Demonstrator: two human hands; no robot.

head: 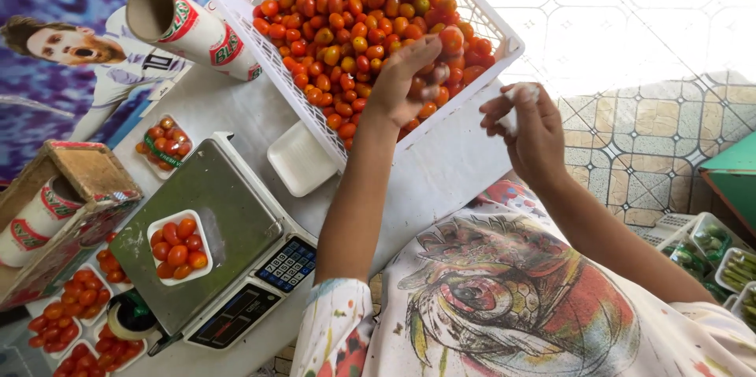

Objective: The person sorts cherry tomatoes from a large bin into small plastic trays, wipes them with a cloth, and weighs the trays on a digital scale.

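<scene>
We are picking tomatoes: our left hand pinches one in the crate; our right hand pinches something white; the tray on the scale needs more.

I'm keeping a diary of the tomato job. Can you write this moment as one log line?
left hand: picking in tomato crate | right hand: holds small white thing | scale: white tray of tomatoes

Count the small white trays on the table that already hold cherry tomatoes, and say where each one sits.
6: one on the scale, one wrapped tray behind the scale, and four at the lower left. More may be hidden past the frame edge.
</scene>
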